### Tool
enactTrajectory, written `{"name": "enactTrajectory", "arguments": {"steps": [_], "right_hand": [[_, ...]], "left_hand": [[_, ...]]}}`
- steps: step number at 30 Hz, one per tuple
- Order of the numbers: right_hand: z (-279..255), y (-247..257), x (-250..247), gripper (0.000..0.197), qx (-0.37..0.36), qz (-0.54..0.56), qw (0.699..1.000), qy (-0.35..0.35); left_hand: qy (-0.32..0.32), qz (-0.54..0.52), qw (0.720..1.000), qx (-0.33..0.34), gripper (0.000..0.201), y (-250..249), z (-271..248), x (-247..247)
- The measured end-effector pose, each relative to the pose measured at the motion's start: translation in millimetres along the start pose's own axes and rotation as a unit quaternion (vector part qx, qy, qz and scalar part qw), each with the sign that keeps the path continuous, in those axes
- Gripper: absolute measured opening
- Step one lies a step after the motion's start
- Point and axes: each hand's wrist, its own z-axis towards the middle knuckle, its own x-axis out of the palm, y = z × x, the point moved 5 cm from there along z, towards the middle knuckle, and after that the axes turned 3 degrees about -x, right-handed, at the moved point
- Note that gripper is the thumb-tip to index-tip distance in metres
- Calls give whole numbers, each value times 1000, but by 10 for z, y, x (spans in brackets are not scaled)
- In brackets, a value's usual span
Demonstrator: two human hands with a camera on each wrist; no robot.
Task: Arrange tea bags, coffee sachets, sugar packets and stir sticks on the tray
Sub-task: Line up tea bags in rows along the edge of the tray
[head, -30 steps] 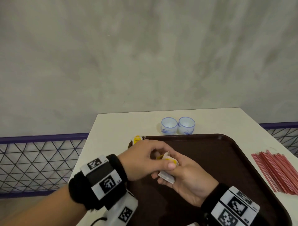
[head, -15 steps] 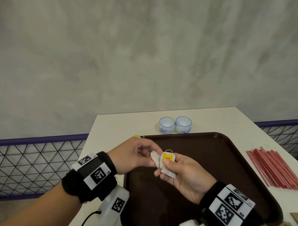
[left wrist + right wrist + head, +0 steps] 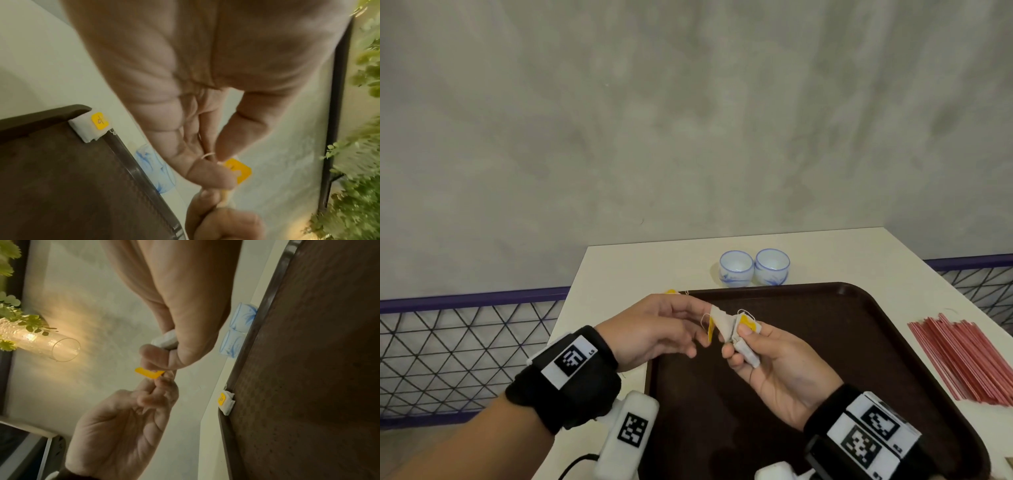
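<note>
While a small stack of tea bags [image 3: 743, 342] is pinched between thumb and curled fingers of the right hand [image 3: 774, 370], a single tea bag [image 3: 719, 322] with its yellow tag is gripped at the fingertips of the left hand [image 3: 661, 329] and appears to be peeled off the stack. Both are held in the air above the near-left part of the brown tray [image 3: 859, 342], not touching it. The step in hand is judged to be the separating of one bag for placing. One more bag [image 3: 90, 128] is seen lying at the tray's far-left corner, tag upward, against the rim.

The next move is judged to call for the string [image 3: 744, 312] to be freed, since loops of it lie between the two bags, and for the loose bag to be laid flat beside the one at the corner.

The pulled bag's long axis runs roughly between the two hands, slanted upward toward the left hand. The stack's long axis slopes down toward the person.

Red stir sticks [image 3: 969, 356] are left on the surface right of the tray, and two cups [image 3: 755, 268] stand just beyond its far rim.
</note>
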Motion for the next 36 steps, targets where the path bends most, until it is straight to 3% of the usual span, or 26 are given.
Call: {"name": "enactTrajectory", "arguments": {"steps": [6,12,16,19,22,27,34,36], "right_hand": [[22,-82,41,18,7,-10,1000,9],[87,-6,-210,11,-39,-109,991,-68],[107,9,-378,13,-8,-115,988,-106],[85,-10,-393,20,14,-130,986,-106],[71,-16,-403,21,18,-141,985,-99],[54,-17,-458,21,19,-150,984,-99],[68,-54,-477,23,29,-149,984,-96],[76,-72,-451,23,32,-146,985,-91]], "left_hand": [[-78,105,991,40,5,53,65,-19],[-166,182,969,5,16,136,147,-387],[-173,372,910,-57,22,326,338,-675],[-204,521,822,-105,14,391,489,-850],[-227,564,782,-138,10,375,596,-954],[-251,593,751,-150,23,346,722,-1065],[-259,570,767,-143,33,296,748,-1129],[-267,594,747,-134,40,222,697,-1105]]}}
